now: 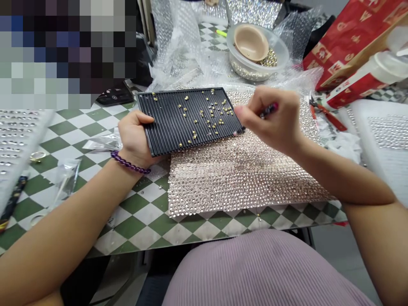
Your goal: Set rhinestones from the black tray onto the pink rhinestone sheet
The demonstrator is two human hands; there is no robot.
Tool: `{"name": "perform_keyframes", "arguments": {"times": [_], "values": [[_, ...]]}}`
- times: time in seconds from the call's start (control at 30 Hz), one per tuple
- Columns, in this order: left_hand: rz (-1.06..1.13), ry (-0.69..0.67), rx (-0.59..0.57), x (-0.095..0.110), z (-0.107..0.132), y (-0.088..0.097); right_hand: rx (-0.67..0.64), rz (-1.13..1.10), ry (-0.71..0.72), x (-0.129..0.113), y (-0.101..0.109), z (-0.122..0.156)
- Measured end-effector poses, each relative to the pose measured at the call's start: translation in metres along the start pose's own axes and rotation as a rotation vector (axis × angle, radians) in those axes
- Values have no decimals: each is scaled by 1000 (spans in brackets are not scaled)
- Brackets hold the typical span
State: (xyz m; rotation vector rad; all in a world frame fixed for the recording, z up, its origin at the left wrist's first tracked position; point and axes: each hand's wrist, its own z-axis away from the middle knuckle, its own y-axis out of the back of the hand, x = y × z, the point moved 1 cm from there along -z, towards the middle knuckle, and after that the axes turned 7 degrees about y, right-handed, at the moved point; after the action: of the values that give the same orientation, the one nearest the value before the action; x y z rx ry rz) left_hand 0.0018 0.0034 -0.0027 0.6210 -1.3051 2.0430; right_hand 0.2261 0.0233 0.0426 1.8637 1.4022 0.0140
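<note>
My left hand (135, 131) grips the left end of a black ridged tray (168, 123), thumb on top and the other fingers mostly hidden beneath. Small yellowish rhinestones (212, 112) lie scattered in the tray's grooves, thickest toward its right side. By the tray's right corner, my right hand (274, 117) is closed in a pinch around a slim dark tool with a pink end (270, 109); most of it is hidden by the fingers. Under the tray, a sheet covered in rows of sparkling rhinestones (229, 182) rests on the table.
A clear plastic tub (236, 68) of rhinestones holds a beige bowl (251, 40). Red-handled pliers (331, 119), a red-labelled bottle (353, 83) and a red bag (347, 38) stand right. White rhinestone sheets lie at both sides; a ring (38, 157) sits left on the checkered table (134, 229).
</note>
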Motion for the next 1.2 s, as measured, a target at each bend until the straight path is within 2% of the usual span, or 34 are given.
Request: {"name": "perform_keyframes", "arguments": {"times": [0.1, 0.27, 0.43, 0.6, 0.77, 0.87, 0.93, 1.0, 1.07, 1.13, 1.2], "values": [[3, -10, 14, 0, -1, 1, 20, 31, -37, 19, -14, -18], [-1, 13, 18, 0, -3, 4, -65, 51, -70, 33, -36, -32], [29, -1, -24, -1, -4, 5, -50, 70, -80, 41, -46, -42], [41, -5, -18, -1, -5, 6, -62, 75, -71, 46, -52, -48], [25, -12, -13, -1, -5, 5, -54, 69, -84, 47, -54, -49], [4, -7, 22, -1, -5, 4, 26, 44, -37, 43, -45, -49], [-6, 2, 45, 0, -4, 3, 33, 17, -14, 35, -35, -46], [-7, 10, 53, 0, -4, 3, -32, -31, -23, 24, -24, -37], [5, 10, 46, 0, -4, 2, -156, -122, -24, 10, -15, -23], [26, 5, 26, 0, -5, 2, -298, -219, 14, -3, -9, -7], [45, -7, -6, 0, -5, 3, -380, -245, 71, -12, -6, 8]]}}
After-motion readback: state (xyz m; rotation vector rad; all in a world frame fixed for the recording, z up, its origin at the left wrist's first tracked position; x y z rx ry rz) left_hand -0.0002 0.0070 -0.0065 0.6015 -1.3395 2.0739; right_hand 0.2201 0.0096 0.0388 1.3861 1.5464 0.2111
